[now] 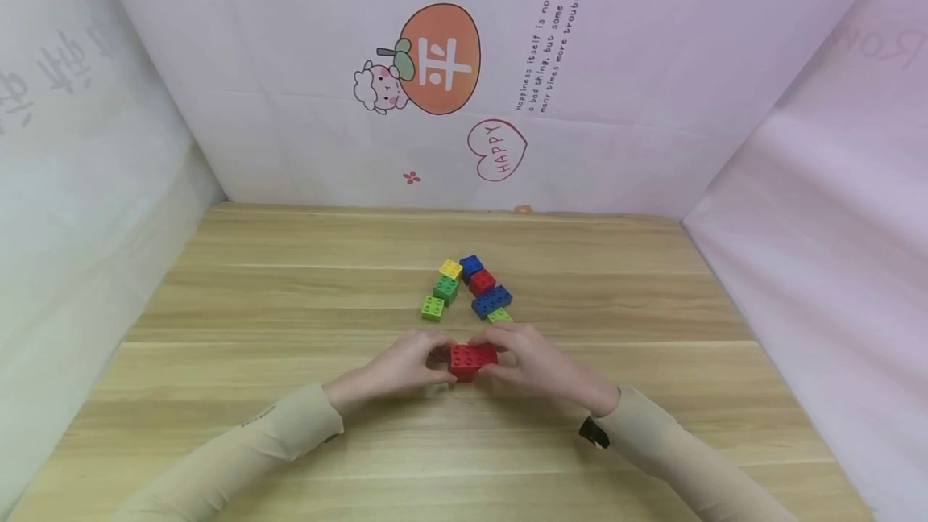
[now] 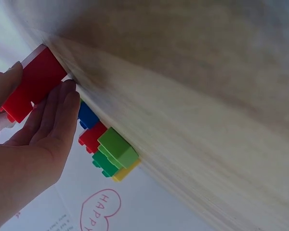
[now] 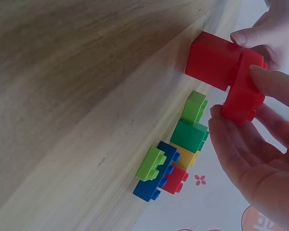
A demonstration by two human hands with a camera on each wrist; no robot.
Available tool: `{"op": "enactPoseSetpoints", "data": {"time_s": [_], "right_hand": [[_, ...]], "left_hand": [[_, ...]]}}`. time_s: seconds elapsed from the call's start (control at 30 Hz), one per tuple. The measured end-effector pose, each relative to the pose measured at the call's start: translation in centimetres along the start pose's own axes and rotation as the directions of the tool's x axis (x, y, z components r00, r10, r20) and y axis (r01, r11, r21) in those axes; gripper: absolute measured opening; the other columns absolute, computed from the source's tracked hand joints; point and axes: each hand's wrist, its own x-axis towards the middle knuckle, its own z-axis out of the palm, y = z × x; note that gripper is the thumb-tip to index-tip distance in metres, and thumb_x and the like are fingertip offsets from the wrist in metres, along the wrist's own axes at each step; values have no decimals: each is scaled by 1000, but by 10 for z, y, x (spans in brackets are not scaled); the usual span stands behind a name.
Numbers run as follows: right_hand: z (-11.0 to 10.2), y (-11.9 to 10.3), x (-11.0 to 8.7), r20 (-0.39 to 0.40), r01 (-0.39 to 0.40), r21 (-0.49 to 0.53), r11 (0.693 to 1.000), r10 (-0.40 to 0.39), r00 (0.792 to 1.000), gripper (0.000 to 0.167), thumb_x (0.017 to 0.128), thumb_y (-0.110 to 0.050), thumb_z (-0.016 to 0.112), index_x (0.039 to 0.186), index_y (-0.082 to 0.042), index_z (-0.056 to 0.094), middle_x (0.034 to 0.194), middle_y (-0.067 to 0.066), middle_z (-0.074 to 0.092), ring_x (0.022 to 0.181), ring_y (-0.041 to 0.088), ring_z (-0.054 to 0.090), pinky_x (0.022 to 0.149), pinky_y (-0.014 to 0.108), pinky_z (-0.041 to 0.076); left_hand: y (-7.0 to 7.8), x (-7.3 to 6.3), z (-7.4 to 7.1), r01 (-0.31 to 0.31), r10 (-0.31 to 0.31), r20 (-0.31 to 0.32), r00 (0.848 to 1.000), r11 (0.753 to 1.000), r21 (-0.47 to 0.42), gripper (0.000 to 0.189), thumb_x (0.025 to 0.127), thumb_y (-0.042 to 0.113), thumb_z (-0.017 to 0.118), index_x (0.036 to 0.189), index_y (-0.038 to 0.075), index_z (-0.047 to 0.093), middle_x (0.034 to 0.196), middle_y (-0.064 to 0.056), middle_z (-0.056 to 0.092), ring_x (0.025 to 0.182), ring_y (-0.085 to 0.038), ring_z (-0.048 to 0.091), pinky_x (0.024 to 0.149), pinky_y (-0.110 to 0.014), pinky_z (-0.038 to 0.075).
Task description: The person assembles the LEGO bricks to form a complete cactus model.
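Observation:
A long red toy brick sits on top of a red block, studs up, sticking out past it on the right. My right hand pinches the overhanging end of the upper brick between thumb and fingertips. On the other side, my left hand holds the stack, its thumb and fingers curled about the left end. In the left wrist view the red stack shows between that hand's thumb and fingers. The block's base is at the wooden tabletop.
Beyond the hands lie loose bricks: yellow, green, lime, blue, red and a long blue one. Another lime brick lies close by the right fingers. White printed cloth walls the table.

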Motion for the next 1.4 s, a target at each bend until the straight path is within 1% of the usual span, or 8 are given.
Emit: {"op": "enactPoseSetpoints", "data": {"time_s": [0.23, 0.5, 0.67, 0.8, 1.03, 1.27, 1.4], "right_hand": [[-1, 1, 1, 9, -10, 6, 1000, 10, 1000, 34, 89, -19, 75, 121, -14, 67, 115, 0, 72, 98, 9, 66, 84, 34, 61], [-1, 3, 1, -9, 18, -8, 1000, -18, 1000, 36, 87, -15, 76, 121, -13, 67, 115, 2, 72, 100, 13, 68, 85, 31, 61], [-1, 2, 1, 0, -6, 24, 1000, 6, 1000, 36, 86, -13, 77, 121, -13, 67, 114, 3, 72, 98, 14, 69, 82, 29, 62], [-2, 0, 1, 16, -22, 51, 998, 22, 1000, 35, 87, -13, 76, 121, -11, 67, 113, 5, 72, 98, 15, 70, 79, 26, 62], [-2, -1, 2, 14, -29, 46, 999, 28, 1000, 34, 87, -13, 75, 120, -11, 68, 113, 5, 72, 96, 15, 70, 78, 26, 62], [-2, -2, 2, 17, -38, 59, 998, 37, 999, 35, 87, -13, 75, 121, -11, 67, 114, 5, 71, 96, 15, 68, 76, 20, 60], [-1, -1, 2, 15, -42, 67, 997, 41, 999, 35, 87, -12, 76, 121, -11, 68, 114, 6, 71, 97, 15, 68, 75, 20, 60]], "left_hand": [[0, 1, -1, 0, 0, -3, 1000, 1000, -2, 36, 86, 19, 77, 120, 10, 67, 116, -3, 73, 109, -16, 68, 99, -37, 55], [1, 1, -1, 6, -6, -7, 1000, 1000, 9, 34, 85, 19, 77, 117, 11, 68, 114, -2, 74, 108, -15, 68, 99, -37, 55], [0, 1, -1, -2, 2, -12, 1000, 1000, 8, 33, 85, 18, 77, 115, 10, 68, 112, -3, 74, 107, -16, 68, 98, -37, 56], [-1, 2, 0, -9, 9, -13, 1000, 1000, 9, 33, 85, 18, 78, 116, 10, 68, 112, -3, 74, 106, -16, 69, 97, -36, 57], [0, 2, 0, -4, 4, -7, 1000, 1000, -3, 34, 85, 17, 78, 117, 9, 68, 113, -4, 75, 106, -16, 69, 97, -36, 57], [-1, 3, 1, -9, 9, -12, 1000, 1000, -6, 34, 84, 17, 78, 116, 8, 69, 113, -5, 75, 106, -17, 70, 98, -36, 57], [-2, 3, 1, -10, 10, -17, 1000, 1000, -18, 33, 84, 16, 78, 114, 8, 69, 112, -5, 75, 106, -17, 70, 98, -38, 57]]}}
